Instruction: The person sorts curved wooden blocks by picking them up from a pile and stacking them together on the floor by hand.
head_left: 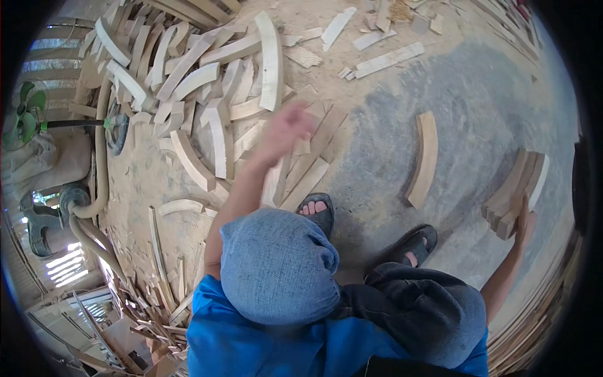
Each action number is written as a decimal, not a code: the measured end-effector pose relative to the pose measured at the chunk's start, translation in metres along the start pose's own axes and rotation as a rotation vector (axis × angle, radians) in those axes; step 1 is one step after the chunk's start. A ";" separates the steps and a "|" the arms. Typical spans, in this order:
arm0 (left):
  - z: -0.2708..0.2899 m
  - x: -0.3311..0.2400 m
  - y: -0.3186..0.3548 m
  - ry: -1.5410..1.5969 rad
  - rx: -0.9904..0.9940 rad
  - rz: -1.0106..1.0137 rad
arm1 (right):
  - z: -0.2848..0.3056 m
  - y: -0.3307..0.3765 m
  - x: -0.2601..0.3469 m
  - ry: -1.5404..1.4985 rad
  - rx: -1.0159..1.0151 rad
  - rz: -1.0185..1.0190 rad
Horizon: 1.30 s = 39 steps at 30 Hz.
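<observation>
My left hand (289,130) is stretched out over the near right side of a pile of curved wooden pieces (271,63); motion smears its fingers. Beneath and beside it lie flat wooden offcuts (322,139). Far to the right, my right hand (526,223) grips the near end of several curved wooden pieces (518,188) set side by side on the floor. Between my hands, a single curved wooden piece (425,160) lies apart on the grey floor.
My sandalled feet (317,213) rest on the dusty concrete floor (370,176). A green fan (31,107) and a ribbed hose (100,157) stand at the left. Thin wood strips (534,333) line the near right edge. More scraps (389,60) lie at the back.
</observation>
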<state>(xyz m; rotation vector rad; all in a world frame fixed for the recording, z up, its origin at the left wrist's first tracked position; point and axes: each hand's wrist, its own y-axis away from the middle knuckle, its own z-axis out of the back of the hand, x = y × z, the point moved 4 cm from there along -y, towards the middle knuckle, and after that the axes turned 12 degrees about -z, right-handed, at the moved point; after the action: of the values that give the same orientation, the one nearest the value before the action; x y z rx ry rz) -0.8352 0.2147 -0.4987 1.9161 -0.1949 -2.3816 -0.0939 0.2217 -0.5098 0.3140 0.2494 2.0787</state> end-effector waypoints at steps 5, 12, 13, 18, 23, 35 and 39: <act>0.190 0.081 0.032 -1.046 -0.783 0.122 | 0.011 0.018 -0.008 -0.069 -0.323 0.091; 0.278 0.108 -0.009 -0.934 -0.928 0.049 | 0.067 0.079 -0.026 -0.025 -0.409 0.023; 0.286 0.105 -0.028 -0.823 -0.862 0.037 | 0.069 0.088 -0.027 -0.068 -0.420 0.059; 0.279 0.102 -0.093 -0.428 -0.798 0.219 | 0.064 0.151 -0.012 -0.173 -0.513 0.180; 0.274 0.104 -0.094 -0.238 -0.884 0.360 | 0.064 0.182 -0.004 -0.150 -0.507 0.274; 0.087 0.015 0.116 -0.500 -0.518 -0.324 | 0.001 0.307 0.178 -0.305 -0.236 1.048; 0.050 -0.026 0.108 -0.371 -0.146 -0.410 | -0.024 0.379 0.251 -0.238 -0.319 1.498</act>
<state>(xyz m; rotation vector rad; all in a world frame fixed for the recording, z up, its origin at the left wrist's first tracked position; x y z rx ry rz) -0.8802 0.1144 -0.4470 1.5553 0.3792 -2.9014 -0.5312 0.2487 -0.3877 0.6618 -0.6864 3.4115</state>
